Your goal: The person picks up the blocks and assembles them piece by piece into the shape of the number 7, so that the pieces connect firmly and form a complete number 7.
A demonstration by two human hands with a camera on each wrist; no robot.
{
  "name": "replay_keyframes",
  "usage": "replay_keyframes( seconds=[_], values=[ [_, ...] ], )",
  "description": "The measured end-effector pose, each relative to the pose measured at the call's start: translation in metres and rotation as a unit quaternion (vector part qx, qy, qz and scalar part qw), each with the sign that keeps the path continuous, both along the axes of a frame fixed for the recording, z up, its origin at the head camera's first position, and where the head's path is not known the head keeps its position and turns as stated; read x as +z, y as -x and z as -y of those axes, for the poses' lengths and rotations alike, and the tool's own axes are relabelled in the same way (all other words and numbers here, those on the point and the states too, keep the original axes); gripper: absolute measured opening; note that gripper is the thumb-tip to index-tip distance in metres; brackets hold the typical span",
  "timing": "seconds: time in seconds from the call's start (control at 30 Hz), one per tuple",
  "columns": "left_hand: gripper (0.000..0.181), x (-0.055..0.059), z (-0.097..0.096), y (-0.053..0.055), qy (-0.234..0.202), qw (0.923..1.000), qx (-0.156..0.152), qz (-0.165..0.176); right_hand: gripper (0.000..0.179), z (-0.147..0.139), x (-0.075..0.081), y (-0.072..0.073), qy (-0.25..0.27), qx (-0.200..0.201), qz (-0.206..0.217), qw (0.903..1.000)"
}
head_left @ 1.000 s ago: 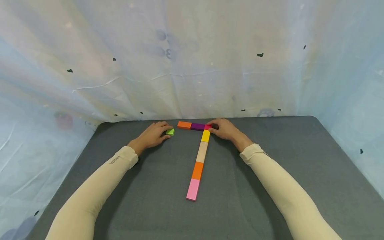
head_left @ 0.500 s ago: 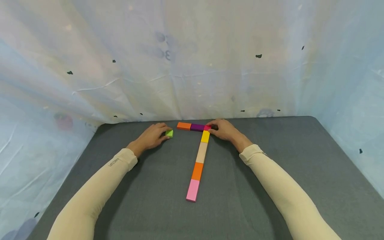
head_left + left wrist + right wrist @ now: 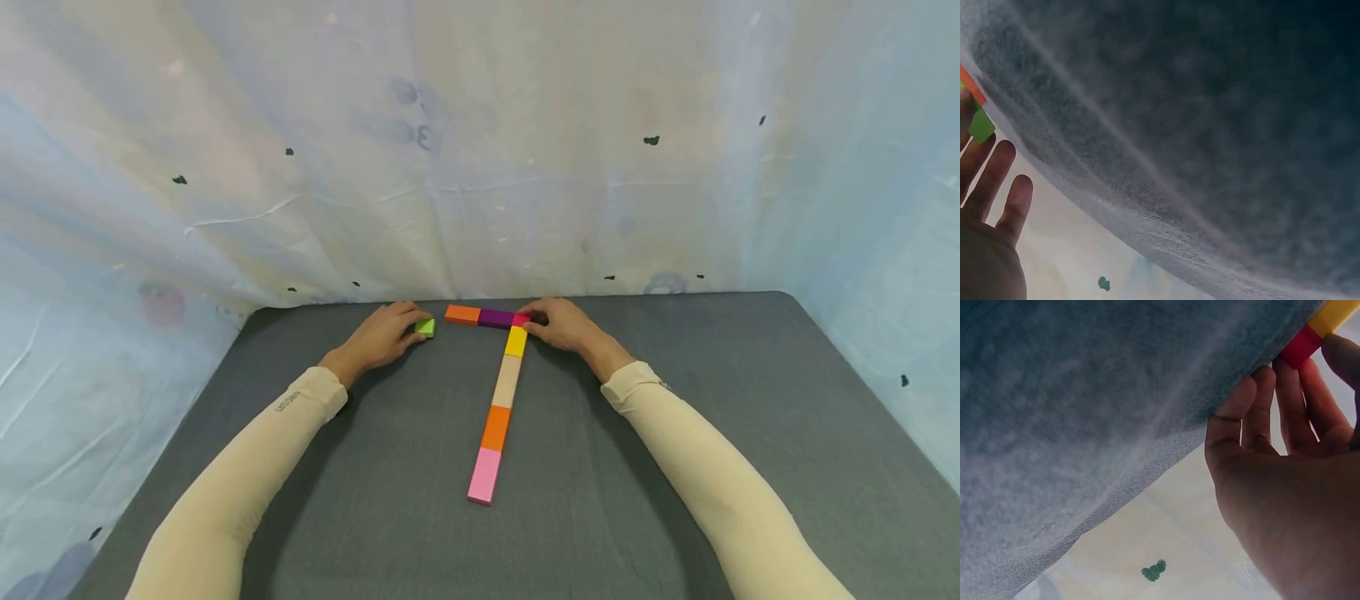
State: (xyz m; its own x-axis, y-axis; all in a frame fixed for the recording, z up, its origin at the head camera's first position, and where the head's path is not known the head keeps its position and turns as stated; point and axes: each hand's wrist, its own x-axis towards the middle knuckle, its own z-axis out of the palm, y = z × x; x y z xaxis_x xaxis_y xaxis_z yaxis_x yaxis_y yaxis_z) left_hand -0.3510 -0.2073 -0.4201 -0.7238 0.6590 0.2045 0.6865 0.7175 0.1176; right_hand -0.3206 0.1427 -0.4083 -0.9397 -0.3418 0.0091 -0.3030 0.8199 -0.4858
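At the far side of the table, my left hand (image 3: pixel 381 336) pinches a small green block (image 3: pixel 425 327) between thumb and fingers. In the left wrist view, that green block (image 3: pixel 982 127) shows at the fingertips, partly covered by the hand. My right hand (image 3: pixel 564 323) grips a small red block (image 3: pixel 521 320) at the corner of a row of blocks. The right wrist view shows the red block (image 3: pixel 1302 347) against a yellow block (image 3: pixel 1334 317). Left of the red block lie a purple block (image 3: pixel 496 318) and an orange block (image 3: pixel 462 314), a small gap away from the green one.
From the corner, a yellow block (image 3: pixel 516 341), a beige block (image 3: pixel 507 381), a second orange block (image 3: pixel 496 428) and a pink block (image 3: pixel 484 476) run end to end toward me on the grey cloth (image 3: pixel 600 500). A pale curtain (image 3: pixel 495 150) hangs directly behind the table's far edge.
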Motion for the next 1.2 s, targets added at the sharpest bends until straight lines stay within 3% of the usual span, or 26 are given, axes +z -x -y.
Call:
replay_keyframes(
  seconds=[0.43, 0.8, 1.03, 1.2],
  values=[
    [0.039, 0.004, 0.002, 0.01, -0.014, 0.9998, 0.004, -0.011, 0.04, 0.002, 0.002, 0.0, -0.007, -0.001, 0.004, 1.0],
    [0.035, 0.007, 0.003, 0.013, -0.031, 0.9991, -0.016, -0.024, 0.039, 0.003, -0.001, 0.001, -0.007, 0.004, -0.004, 1.0],
    [0.038, 0.011, -0.009, 0.014, -0.073, 0.9973, 0.003, 0.008, 0.039, 0.003, -0.001, 0.0, -0.004, 0.002, 0.001, 1.0],
    [0.035, 0.014, -0.022, 0.016, -0.067, 0.9977, 0.009, 0.01, 0.04, 0.002, -0.001, -0.002, -0.002, 0.005, 0.0, 1.0]
  ],
)
